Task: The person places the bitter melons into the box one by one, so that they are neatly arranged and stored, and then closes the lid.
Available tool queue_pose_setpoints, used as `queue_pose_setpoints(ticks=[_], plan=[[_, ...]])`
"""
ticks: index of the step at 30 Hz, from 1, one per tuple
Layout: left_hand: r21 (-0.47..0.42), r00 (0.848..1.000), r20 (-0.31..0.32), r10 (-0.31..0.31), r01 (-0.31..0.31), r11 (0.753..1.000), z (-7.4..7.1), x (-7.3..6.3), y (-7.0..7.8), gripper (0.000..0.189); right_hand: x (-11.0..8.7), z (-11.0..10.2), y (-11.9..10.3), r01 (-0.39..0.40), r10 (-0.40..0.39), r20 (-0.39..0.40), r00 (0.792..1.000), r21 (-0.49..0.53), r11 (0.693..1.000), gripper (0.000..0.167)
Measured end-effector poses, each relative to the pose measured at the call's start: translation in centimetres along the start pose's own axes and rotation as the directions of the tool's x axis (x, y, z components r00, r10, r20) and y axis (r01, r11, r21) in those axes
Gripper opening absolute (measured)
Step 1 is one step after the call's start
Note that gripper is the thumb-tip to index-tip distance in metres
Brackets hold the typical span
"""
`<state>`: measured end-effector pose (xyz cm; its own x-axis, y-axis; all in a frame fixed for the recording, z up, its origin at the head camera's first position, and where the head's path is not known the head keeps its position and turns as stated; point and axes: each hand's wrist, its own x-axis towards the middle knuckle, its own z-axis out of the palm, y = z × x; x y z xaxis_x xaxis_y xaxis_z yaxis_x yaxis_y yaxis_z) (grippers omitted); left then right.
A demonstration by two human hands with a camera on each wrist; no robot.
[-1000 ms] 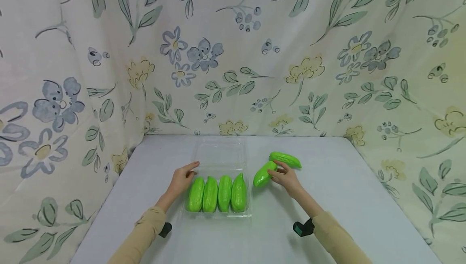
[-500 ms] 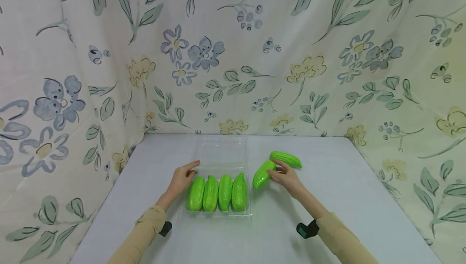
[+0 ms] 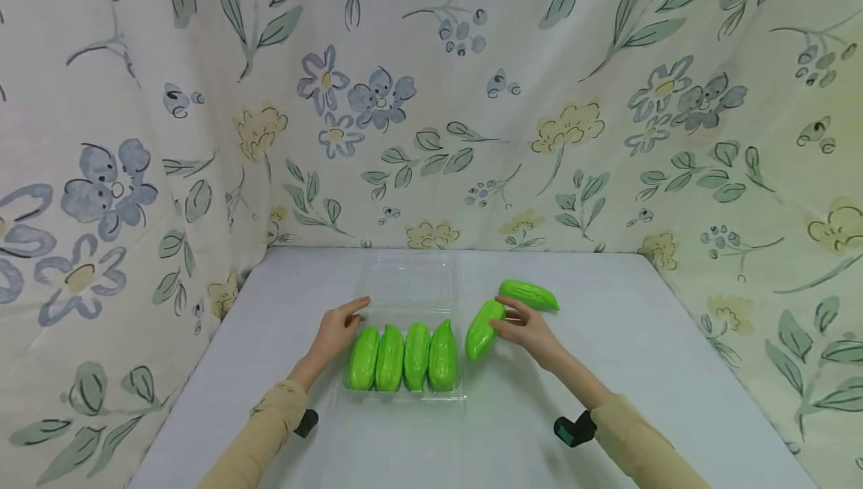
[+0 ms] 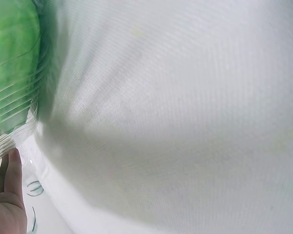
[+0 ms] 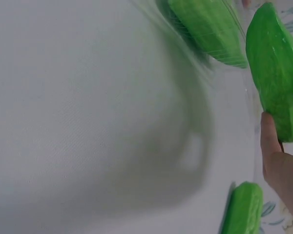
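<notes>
A clear plastic clamshell box (image 3: 441, 398) lies with its lid folded back. Several glossy green bitter melons (image 3: 416, 358) stand side by side in its lower half. My left hand (image 3: 335, 330) grips the box's left back corner near the hinge; the left wrist view catches its fingertips (image 4: 14, 157) right at the clear wall. Just right of the box, my right hand (image 3: 529, 332) pinches another bitter melon (image 3: 482, 332) by its upper end, its lower end tilted toward the box. Seen from the right wrist, the thumb (image 5: 269, 134) presses along this melon's side.
One more bitter melon (image 3: 529, 295) lies on the white table (image 3: 512, 436) behind my right hand. The transparent lid (image 3: 407, 279) spreads toward the back of the table. A floral curtain (image 3: 431, 137) hangs behind and along both sides.
My right hand has shifted slightly left and turned the held bitter melon more upright, its lower end swinging toward me. My left hand and the box have stayed in place.
</notes>
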<state>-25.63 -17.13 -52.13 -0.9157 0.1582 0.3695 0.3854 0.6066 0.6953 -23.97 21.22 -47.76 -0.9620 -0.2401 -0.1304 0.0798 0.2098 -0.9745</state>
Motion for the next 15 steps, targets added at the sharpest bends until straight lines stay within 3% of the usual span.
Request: queue_pose_setpoints(ticks=[15], plan=[[-0.005, 1.0, 0.009, -0.013, 0.014, 1.0, -0.1, 0.0, 0.2, 0.04, 0.6, 2.0, -0.6, 0.042, -0.04, 0.036, 0.999, -0.038, 0.998, 0.06]])
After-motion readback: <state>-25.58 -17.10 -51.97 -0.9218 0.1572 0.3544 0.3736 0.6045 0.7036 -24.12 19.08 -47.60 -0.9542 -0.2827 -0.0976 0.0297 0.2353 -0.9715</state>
